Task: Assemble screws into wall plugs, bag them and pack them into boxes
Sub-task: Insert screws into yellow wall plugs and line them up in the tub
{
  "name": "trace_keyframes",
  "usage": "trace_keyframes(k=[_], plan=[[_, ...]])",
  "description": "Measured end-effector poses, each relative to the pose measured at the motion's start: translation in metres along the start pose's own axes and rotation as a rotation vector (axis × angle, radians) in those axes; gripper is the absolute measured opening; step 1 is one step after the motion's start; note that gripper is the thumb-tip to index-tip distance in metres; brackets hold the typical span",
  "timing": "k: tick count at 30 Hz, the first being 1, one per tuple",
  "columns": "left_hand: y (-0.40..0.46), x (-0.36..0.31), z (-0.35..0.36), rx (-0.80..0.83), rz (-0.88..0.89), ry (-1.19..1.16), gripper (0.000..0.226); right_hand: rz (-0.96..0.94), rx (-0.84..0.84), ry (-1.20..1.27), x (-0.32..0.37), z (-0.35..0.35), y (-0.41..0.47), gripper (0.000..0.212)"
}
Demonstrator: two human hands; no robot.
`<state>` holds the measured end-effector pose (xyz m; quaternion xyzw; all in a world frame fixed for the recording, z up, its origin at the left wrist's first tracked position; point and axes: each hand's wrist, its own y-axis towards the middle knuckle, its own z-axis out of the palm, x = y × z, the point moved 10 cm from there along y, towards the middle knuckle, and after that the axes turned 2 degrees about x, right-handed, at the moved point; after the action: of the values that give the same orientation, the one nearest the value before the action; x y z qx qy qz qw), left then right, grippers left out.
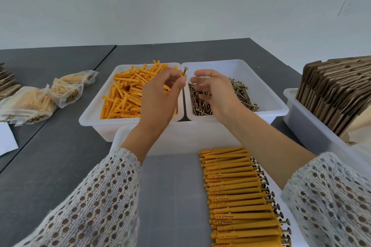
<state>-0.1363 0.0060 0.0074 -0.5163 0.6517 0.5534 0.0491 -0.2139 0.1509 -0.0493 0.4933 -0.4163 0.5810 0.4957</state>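
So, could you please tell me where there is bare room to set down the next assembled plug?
The near tray is bare left of the row of assembled plugs. The dark table is bare between the filled bags and the plug bin. The far bins are crowded, with both hands above them.

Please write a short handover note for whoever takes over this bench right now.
Left hand: grips a plug with screw upright in its top.
Right hand: open over the screw bin, holding nothing.
Loose plugs fill the plug bin.
Done: a row of assembled plugs lies in the near tray; filled bags sit on the table at left.
Left: finish this piece, bag the row, pack using the flat cartons at right.
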Motion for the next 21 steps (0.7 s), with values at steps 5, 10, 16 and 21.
trace_keyframes(k=[5, 10, 16, 21], plan=[[-0.01, -0.058, 0.006, 0.086, 0.132, -0.174, 0.012, -0.051, -0.321, -0.247, 0.009, -0.067, 0.016, 0.036], [-0.051, -0.095, 0.073, 0.654, 0.198, -0.102, 0.011, 0.023, -0.436, -0.177, -0.003, -0.098, 0.023, 0.036], [-0.103, -0.069, 0.126, 1.023, 0.251, 0.336, 0.018, 0.082, -0.414, -0.141, -0.01, -0.096, 0.027, 0.036], [-0.121, -0.077, 0.144, 1.014, 0.304, 0.363, 0.02, 0.105, -0.396, -0.148, -0.013, -0.094, 0.028, 0.035]])
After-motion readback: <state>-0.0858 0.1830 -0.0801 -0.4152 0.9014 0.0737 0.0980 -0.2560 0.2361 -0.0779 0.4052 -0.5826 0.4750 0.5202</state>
